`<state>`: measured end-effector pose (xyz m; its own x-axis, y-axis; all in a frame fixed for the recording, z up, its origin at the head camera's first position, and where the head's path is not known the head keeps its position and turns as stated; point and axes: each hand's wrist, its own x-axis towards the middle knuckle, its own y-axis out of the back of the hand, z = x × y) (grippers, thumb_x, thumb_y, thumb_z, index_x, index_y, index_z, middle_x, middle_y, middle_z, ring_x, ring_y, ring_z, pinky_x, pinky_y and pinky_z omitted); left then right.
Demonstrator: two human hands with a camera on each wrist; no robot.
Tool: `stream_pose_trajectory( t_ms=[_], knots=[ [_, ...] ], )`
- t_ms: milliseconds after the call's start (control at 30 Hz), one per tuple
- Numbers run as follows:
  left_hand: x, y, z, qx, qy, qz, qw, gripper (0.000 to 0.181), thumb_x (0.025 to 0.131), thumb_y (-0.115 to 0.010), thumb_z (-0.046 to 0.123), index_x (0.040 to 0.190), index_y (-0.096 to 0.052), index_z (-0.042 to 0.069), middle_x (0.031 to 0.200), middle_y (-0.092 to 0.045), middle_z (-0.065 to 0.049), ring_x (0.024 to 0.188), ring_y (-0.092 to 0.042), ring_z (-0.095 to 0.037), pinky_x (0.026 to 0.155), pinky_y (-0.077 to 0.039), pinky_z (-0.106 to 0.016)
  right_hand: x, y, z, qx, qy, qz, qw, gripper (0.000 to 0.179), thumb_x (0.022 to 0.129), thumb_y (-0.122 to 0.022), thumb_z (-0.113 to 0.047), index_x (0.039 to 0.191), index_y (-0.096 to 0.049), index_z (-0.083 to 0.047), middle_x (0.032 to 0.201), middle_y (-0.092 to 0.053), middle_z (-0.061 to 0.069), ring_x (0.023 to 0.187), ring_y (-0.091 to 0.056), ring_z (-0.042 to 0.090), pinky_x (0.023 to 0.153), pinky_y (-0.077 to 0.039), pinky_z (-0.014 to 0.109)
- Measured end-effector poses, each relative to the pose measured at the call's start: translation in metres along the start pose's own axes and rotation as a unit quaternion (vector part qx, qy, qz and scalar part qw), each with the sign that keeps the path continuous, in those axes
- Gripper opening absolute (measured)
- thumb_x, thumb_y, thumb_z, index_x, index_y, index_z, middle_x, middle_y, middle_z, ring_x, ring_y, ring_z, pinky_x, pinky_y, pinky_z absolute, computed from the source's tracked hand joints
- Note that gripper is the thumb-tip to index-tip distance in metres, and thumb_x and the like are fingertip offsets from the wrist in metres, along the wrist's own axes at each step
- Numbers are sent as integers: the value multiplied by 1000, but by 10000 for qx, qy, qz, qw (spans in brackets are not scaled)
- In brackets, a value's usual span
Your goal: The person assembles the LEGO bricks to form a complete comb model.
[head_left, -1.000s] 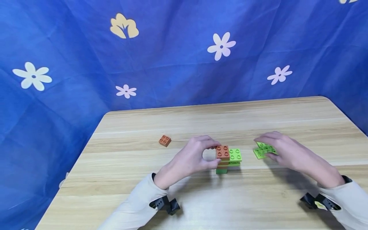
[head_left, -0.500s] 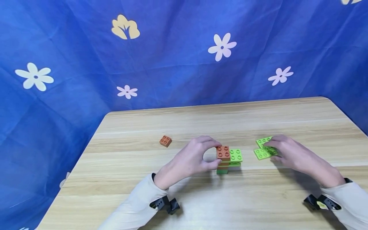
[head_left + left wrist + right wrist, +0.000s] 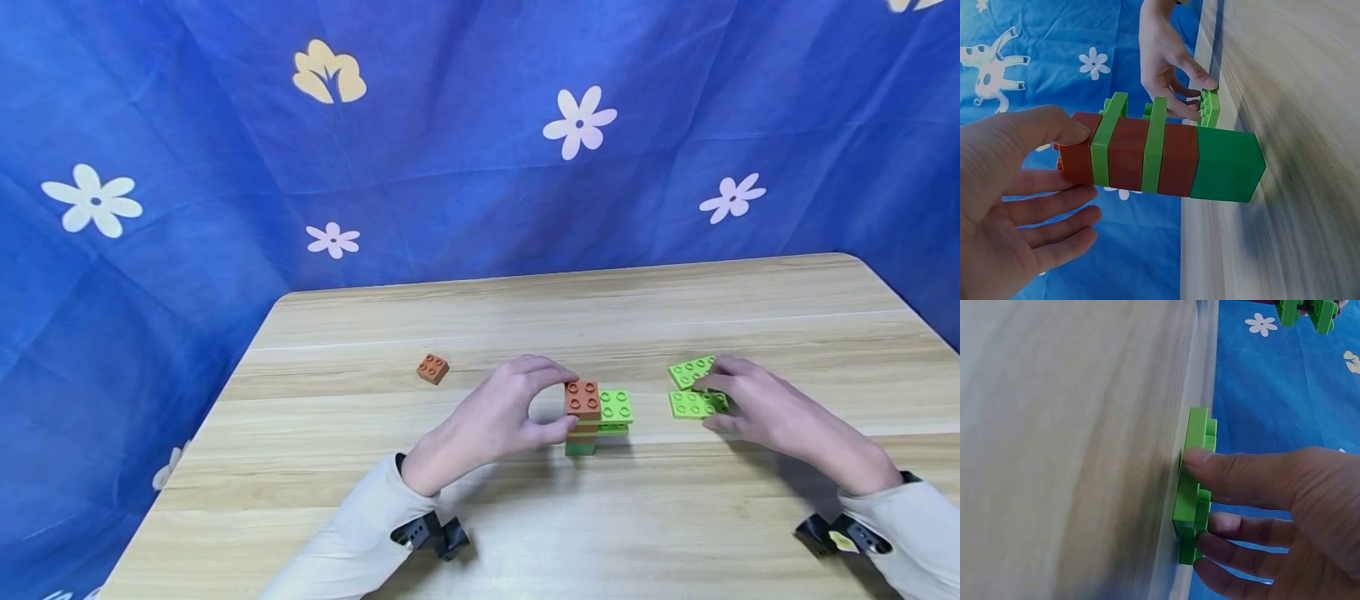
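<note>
At mid-table stands an upright tower of building bricks (image 3: 582, 402), brown bricks and light-green plates stacked over a dark green brick (image 3: 1227, 165). Both plates stick out from it to the right. My left hand (image 3: 501, 412) pinches the brown top brick (image 3: 1077, 155) between thumb and fingers. Farther right, my right hand (image 3: 761, 408) holds the nearer of two loose light-green plates (image 3: 688, 405), its thumb on the near edge and fingers over the studs. The farther light-green plate (image 3: 686, 372) lies just behind, partly covered by the fingers.
One loose brown brick (image 3: 432, 368) lies left of the tower. The wooden table (image 3: 360, 475) ends at the back before a blue flowered cloth (image 3: 450, 150). Each wrist carries a small black camera.
My right hand has drawn slightly back and right. The nearer plate has shifted a little right and turned straighter, and more of both plates shows. My left hand has kept its grip on the tower.
</note>
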<state>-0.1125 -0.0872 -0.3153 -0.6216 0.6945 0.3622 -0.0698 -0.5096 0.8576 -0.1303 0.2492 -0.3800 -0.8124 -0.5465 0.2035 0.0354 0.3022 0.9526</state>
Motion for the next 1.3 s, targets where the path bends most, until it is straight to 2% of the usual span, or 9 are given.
stream_pose_trajectory(
  t_ms=[233,600,800,1033,1300],
  knots=[
    [0,0,-1,-35,87,-42,9999,42,82,-75,22,117,-66,0,115,-67,-12,110,-61,-24,101,-46,-30,-1,-4,1,14,183,114,9998,39,69,-86,-14,103,-71,-1,90,-54,0,77,-51,13,62,-48,34],
    [0,-2,-1,-179,94,52,9998,38,82,-75,20,113,-67,0,110,-70,-11,105,-64,-22,96,-49,-27,-1,-5,-3,18,144,248,9996,33,72,-84,-14,99,-69,-3,93,-57,2,84,-57,19,69,-52,40],
    [-1,-3,-2,-312,68,106,9994,37,82,-75,18,112,-67,-1,109,-70,-11,103,-65,-22,94,-50,-26,2,-3,-7,104,10,173,9998,36,75,-81,-14,105,-66,1,100,-62,10,93,-60,29,78,-53,48],
    [-4,0,-2,-361,84,138,9992,38,82,-75,17,112,-67,-3,108,-70,-12,102,-65,-22,93,-50,-25,7,-2,-11,205,58,194,9996,38,76,-81,-14,107,-66,2,102,-64,11,95,-62,29,80,-54,48],
    [-2,-2,-2,-271,26,110,9996,36,83,-74,17,113,-67,-2,107,-70,-11,101,-65,-22,92,-51,-25,4,2,-11,118,113,277,9995,38,75,-81,-13,106,-66,2,101,-65,12,94,-63,30,80,-54,48]
  ],
)
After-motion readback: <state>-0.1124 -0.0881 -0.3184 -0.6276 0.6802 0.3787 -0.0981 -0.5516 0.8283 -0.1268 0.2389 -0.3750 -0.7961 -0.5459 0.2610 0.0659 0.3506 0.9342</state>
